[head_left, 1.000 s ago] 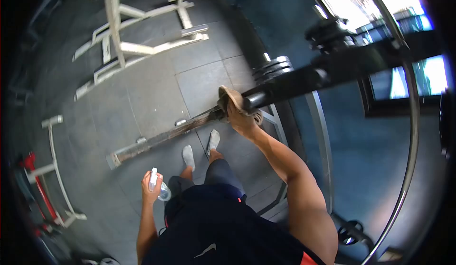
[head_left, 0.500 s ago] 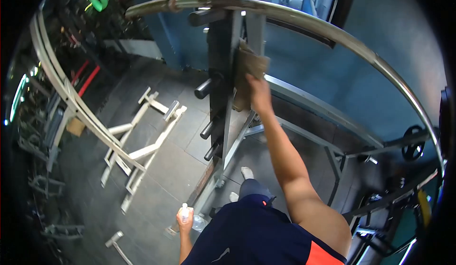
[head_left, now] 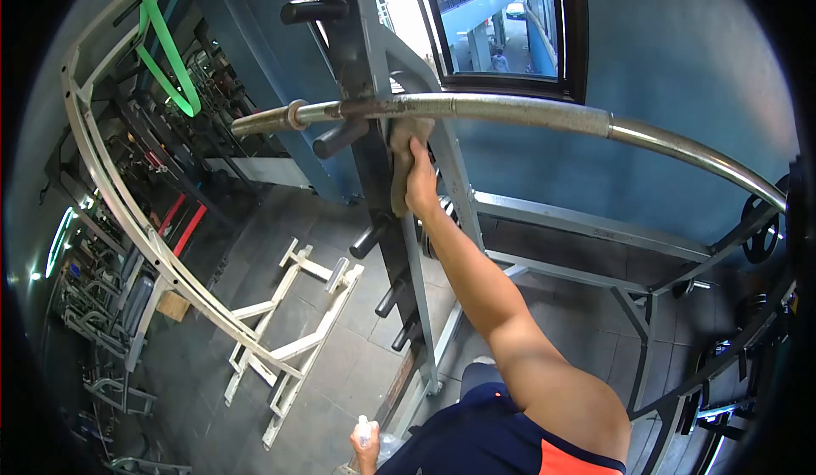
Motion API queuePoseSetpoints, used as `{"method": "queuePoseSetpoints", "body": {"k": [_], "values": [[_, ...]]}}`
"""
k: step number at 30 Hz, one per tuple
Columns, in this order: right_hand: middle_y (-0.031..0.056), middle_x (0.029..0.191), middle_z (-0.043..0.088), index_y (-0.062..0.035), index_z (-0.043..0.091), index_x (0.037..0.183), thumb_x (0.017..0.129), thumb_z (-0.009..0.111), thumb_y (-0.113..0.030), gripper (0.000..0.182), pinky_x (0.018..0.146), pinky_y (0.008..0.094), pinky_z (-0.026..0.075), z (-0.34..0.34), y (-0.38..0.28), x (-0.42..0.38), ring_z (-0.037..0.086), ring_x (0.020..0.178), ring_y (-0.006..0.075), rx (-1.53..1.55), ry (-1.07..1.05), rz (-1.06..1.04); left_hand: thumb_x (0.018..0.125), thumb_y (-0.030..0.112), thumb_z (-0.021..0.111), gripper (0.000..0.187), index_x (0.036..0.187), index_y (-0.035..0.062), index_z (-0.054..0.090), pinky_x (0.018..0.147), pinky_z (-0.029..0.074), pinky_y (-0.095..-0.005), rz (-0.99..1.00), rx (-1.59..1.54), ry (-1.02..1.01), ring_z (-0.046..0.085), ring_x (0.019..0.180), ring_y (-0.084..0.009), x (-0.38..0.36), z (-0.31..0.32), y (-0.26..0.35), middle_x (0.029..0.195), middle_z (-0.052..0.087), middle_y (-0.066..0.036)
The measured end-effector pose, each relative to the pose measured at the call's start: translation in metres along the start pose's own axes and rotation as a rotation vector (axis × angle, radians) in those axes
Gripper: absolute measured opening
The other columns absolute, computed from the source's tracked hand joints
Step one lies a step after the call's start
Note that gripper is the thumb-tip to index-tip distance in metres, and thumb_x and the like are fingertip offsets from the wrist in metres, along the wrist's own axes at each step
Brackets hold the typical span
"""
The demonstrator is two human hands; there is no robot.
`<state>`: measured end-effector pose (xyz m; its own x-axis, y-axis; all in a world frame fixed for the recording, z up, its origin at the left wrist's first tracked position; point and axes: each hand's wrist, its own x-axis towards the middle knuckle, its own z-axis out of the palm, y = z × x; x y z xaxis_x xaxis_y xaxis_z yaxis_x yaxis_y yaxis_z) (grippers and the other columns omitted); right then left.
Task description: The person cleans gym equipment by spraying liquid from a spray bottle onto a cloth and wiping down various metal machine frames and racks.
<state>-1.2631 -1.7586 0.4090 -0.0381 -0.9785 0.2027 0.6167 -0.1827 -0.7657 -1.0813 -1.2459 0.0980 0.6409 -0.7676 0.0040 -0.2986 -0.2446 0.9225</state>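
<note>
My right hand (head_left: 421, 187) is stretched forward, gripping a brownish cloth (head_left: 399, 164). It presses the cloth against the side of the rack's dark upright (head_left: 382, 194), just below the barbell (head_left: 510, 108). Black pegs (head_left: 367, 241) stick out from the upright on its left side. Low at the bottom of the view, my left hand (head_left: 365, 451) is wrapped round a clear spray bottle (head_left: 364, 431) with a white top; my shirt hides part of the bottle.
A white metal frame (head_left: 319, 339) stands on the tiled floor to the left. Behind it hangs a green band (head_left: 174, 67) from a tall curved frame. A window (head_left: 501, 33) opens in the blue wall. Grey rack beams (head_left: 595, 230) run along the right, near a weight plate (head_left: 759, 228).
My view has tilted up, so the barbell and window sit lower in it. My right hand and the cloth have shifted along the upright, closer under the barbell. The left hand still holds the bottle.
</note>
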Motion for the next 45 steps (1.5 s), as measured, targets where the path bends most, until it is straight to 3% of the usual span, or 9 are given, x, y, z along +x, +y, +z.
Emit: {"method": "queuePoseSetpoints", "body": {"k": [6,10,15,17,19,29,35,40,45], "values": [[0.0272,0.117,0.062,0.0029,0.051,0.131,0.105,0.040,-0.032,0.045,0.097,0.0442,0.042,-0.045,0.079,-0.021,0.059,0.110,0.0370,-0.555,-0.069,-0.587,0.093,0.010,0.063,0.034,0.120,-0.0092,0.062,0.104,0.046,-0.0460,0.452,0.271,-0.030,0.060,0.117,-0.0379,0.007,0.019,-0.030,0.116,0.065,-0.028],[0.0155,0.104,0.070,0.0000,0.060,0.123,0.102,0.041,-0.042,0.051,0.085,0.0387,0.051,-0.087,0.056,-0.006,0.066,0.095,0.0232,0.243,0.235,0.486,0.093,0.013,0.064,0.035,0.121,-0.0083,0.062,0.103,0.046,-0.0462,0.185,0.194,-0.019,0.060,0.116,-0.0381,0.031,0.045,0.001,0.116,0.065,-0.028],[0.0147,0.121,0.063,-0.0028,0.052,0.133,0.103,0.042,-0.051,0.058,0.095,0.0388,0.051,-0.022,-0.090,0.122,0.063,0.109,0.0243,0.866,-0.361,0.009,0.093,0.016,0.064,0.037,0.122,-0.0073,0.061,0.102,0.046,-0.0465,0.096,0.192,0.002,0.060,0.115,-0.0384,0.060,0.078,0.028,0.116,0.065,-0.028],[0.0177,0.126,0.059,-0.0018,0.059,0.126,0.105,0.041,-0.042,0.049,0.096,0.0378,0.047,0.016,-0.110,0.151,0.059,0.115,0.0274,0.218,-0.504,-0.226,0.093,0.017,0.064,0.038,0.123,-0.0069,0.061,0.102,0.046,-0.0466,0.070,0.203,0.009,0.060,0.115,-0.0385,0.068,0.088,0.035,0.116,0.065,-0.028],[0.0298,0.155,0.026,-0.0059,0.061,0.128,0.103,0.040,-0.035,0.044,0.112,0.0594,0.023,0.062,-0.118,0.150,0.027,0.142,0.0472,-0.748,-0.319,-1.345,0.093,0.018,0.064,0.039,0.123,-0.0064,0.061,0.101,0.047,-0.0467,0.048,0.217,0.019,0.060,0.114,-0.0386,0.073,0.098,0.040,0.116,0.065,-0.028],[0.0325,0.158,0.018,-0.0085,0.029,0.155,0.093,0.063,-0.042,0.078,0.117,0.0445,0.028,0.168,-0.235,0.258,0.031,0.144,0.0425,-0.292,-0.403,-1.291,0.093,0.024,0.065,0.043,0.126,-0.0043,0.060,0.099,0.047,-0.0472,-0.070,0.233,0.092,0.061,0.113,-0.0391,0.082,0.138,0.056,0.117,0.064,-0.027],[0.0237,0.148,0.042,0.0062,0.029,0.150,0.092,0.044,-0.072,0.098,0.110,0.0444,0.038,0.154,-0.239,0.262,0.038,0.140,0.0327,0.039,-0.667,-0.088,0.093,0.028,0.065,0.046,0.127,-0.0031,0.059,0.098,0.048,-0.0475,-0.112,0.268,0.102,0.061,0.112,-0.0394,0.068,0.149,0.052,0.117,0.064,-0.027],[0.0225,0.085,0.065,0.0052,0.062,0.103,0.096,0.057,-0.033,0.040,0.076,0.0433,0.049,0.061,-0.165,0.226,0.064,0.079,0.0394,-0.750,-0.754,-0.627,0.094,0.031,0.066,0.048,0.128,-0.0020,0.059,0.097,0.048,-0.0478,-0.109,0.388,0.058,0.061,0.111,-0.0396,0.057,0.149,0.041,0.117,0.064,-0.027],[0.0272,0.138,0.048,0.0017,0.065,0.111,0.079,0.071,-0.026,0.043,0.095,0.0517,0.041,-0.044,-0.066,0.236,0.048,0.122,0.0413,-0.754,-0.497,-1.150,0.094,0.034,0.066,0.050,0.129,-0.0010,0.058,0.096,0.048,-0.0481,0.084,1.046,-0.194,0.061,0.110,-0.0399,0.053,0.141,-0.004,0.117,0.064,-0.027]]}}
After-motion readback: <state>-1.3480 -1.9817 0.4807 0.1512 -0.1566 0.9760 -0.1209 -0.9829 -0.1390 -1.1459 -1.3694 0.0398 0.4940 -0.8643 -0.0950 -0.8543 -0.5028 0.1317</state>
